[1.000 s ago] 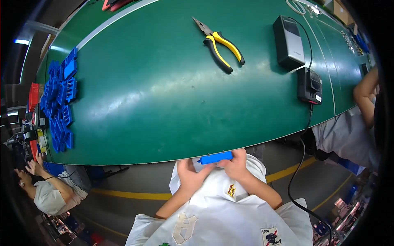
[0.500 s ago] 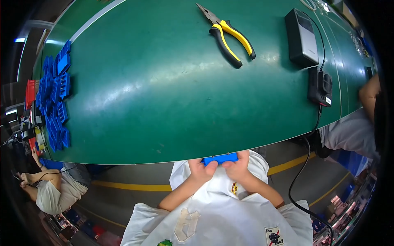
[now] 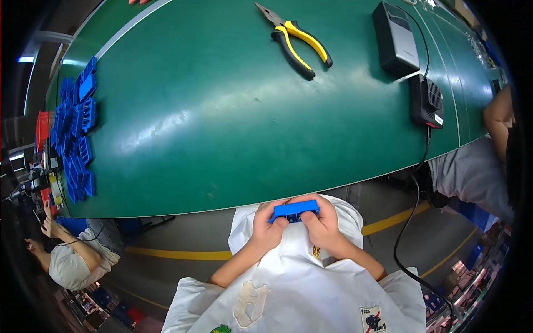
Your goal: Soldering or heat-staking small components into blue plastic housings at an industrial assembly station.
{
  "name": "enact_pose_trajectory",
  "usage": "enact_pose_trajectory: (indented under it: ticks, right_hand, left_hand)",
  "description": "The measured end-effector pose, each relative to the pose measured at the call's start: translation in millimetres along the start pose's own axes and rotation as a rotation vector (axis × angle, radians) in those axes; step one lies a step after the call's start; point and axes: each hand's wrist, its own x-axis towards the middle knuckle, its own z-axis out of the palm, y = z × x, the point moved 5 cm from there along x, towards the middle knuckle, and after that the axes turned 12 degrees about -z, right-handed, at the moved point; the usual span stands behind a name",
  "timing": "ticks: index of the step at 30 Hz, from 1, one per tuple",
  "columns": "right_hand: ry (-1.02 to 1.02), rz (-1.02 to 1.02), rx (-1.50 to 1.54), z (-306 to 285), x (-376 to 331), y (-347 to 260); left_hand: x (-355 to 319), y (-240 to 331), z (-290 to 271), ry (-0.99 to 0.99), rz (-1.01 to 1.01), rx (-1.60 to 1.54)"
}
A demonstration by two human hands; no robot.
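Observation:
Between my two hands is a small blue plastic part (image 3: 295, 208), held just below the table's near edge and over my lap. My left hand (image 3: 267, 226) grips its left end, thumb on the near side. The right end is gripped by my right hand (image 3: 323, 222), its thumb pressed against the slotted near face. Fingers behind the part are partly hidden. A heap of similar blue plastic parts (image 3: 72, 130) lies at the left end of the green table (image 3: 183, 161). Far from my hands, long-nose pliers (image 3: 294, 41) with yellow and black handles rest on the table, their handles spread.
At the right stand a grey and black box-shaped device (image 3: 397, 41) and a black vented unit (image 3: 426, 102), whose cable (image 3: 397, 244) hangs off the table edge. One person (image 3: 83, 255) sits at the left, another (image 3: 472, 172) at the right. A red bin (image 3: 42, 130) is beyond the blue heap.
My hands have drawn the blue part slightly toward me and tilted it, so its slotted side now shows. The view has shifted a little. The person at left has raised an arm.

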Motion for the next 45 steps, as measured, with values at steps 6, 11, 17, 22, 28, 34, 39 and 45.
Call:
enact_pose_trajectory:
  ticks: [6, 11, 17, 22, 28, 34, 39, 45]
  right_hand:
    - [0.152, 0.054, 0.062, 5, 5, -7]
    - [0.158, 0.054, 0.031, 3, 5, -5]
    - [0.175, 0.087, -0.006, 3, 4, -4]
    - [0.128, 0.069, -0.091, 4, 6, -12]
    - [0.167, 0.260, -0.051, 9, 0, -22]
    - [0.253, 0.397, -0.043, 13, -14, -29]
    - [0.321, 0.462, 0.026, 20, -19, -39]
    - [0.365, 0.474, 0.015, 18, -19, -37]
  left_hand:
    - [-3, -9, 5, 0.057, -0.121, -0.234]
    - [-2, 0, 5, 0.076, -0.108, -0.118]
    - [2, 15, 11, 0.241, 0.047, 0.039]
    - [2, 27, 14, 0.211, 0.018, 0.072]
    - [-5, 42, 16, 0.189, -0.085, 0.113]
    - [-15, 45, 16, 0.139, -0.244, -0.099]
    - [-19, 60, 16, 0.184, -0.342, -0.125]
    - [-9, 65, 19, 0.244, -0.335, -0.102]
